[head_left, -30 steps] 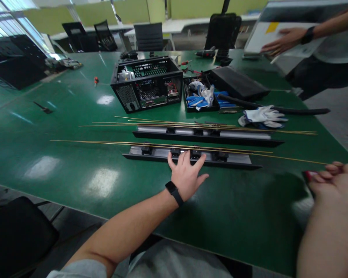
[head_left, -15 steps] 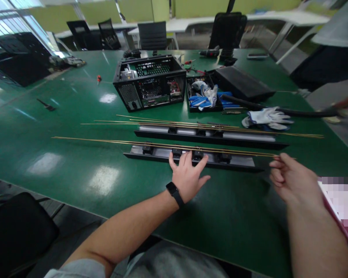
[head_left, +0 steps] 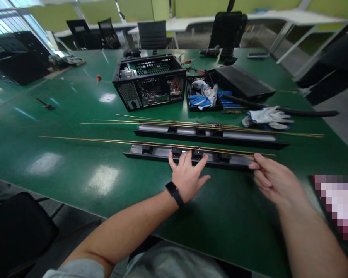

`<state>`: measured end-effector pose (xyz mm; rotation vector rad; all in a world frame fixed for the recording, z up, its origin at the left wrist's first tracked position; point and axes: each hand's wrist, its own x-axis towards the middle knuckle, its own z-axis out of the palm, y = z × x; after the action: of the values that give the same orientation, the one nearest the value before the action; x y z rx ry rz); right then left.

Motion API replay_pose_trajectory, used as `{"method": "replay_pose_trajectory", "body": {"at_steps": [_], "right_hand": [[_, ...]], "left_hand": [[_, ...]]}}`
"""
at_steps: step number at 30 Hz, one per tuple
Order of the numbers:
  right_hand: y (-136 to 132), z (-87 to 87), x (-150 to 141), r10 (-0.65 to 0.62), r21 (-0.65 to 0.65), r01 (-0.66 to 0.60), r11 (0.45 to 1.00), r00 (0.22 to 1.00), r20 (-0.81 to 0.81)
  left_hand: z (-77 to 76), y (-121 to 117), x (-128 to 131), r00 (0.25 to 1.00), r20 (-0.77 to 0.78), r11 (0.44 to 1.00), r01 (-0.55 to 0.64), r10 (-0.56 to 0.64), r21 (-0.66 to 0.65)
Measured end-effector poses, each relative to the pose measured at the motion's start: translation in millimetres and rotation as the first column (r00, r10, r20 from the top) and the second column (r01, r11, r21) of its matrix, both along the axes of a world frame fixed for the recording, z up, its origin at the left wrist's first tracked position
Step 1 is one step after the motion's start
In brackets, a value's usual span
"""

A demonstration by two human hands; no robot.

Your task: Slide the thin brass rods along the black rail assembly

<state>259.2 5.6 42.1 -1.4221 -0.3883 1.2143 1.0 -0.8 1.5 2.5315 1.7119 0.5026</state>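
Note:
Close in front of me lies a long black trough with a silvery inside (head_left: 240,159), several black blocks (head_left: 147,147) set along it. Thin brass-coloured rods (head_left: 104,140) run lengthwise over this trough and stick out far past its left end. My left hand (head_left: 188,175), wearing a black watch, rests at the trough's front edge, fingers spread, tips by the middle blocks. At the trough's right end my right hand (head_left: 274,177) pinches the rods near their right end; its fingertips are slightly blurred. Behind lies a second, similar trough (head_left: 249,137) with more brass rods (head_left: 301,135) across it.
An open black computer case (head_left: 150,87) stands behind the troughs. Right of it are a tray with blue-white gloves (head_left: 204,96), a black panel (head_left: 243,83), a black tube (head_left: 307,112) and another glove pair (head_left: 268,117). A brush (head_left: 46,104) lies left. A pixelated item (head_left: 339,204) is lower right.
My right hand has moved left, and the near rods have slid left with it. My left hand has stayed in place. The person at the far right has shifted.

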Motion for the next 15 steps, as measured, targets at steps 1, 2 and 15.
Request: {"method": "replay_pose_trajectory", "body": {"at_steps": [1,2,15], "right_hand": [[0.0,-0.1,-4.1,0.012,-0.006,-0.012,1.0,1.0,-0.015],[0.0,-0.3,-7.2,0.018,-0.014,-0.019,1.0,0.999,-0.028],[5.9,-2.6,29.5,-0.239,0.016,0.239,0.971,0.971,0.025]], "left_hand": [[0.2,0.0,0.1,1.0,-0.002,1.0,-0.001,0.001,-0.002],[0.5,0.1,0.2,1.0,-0.003,1.0,0.0,0.0,-0.006],[0.8,-0.1,-1.4,1.0,0.004,1.0,0.009,-0.009,-0.015]]}}
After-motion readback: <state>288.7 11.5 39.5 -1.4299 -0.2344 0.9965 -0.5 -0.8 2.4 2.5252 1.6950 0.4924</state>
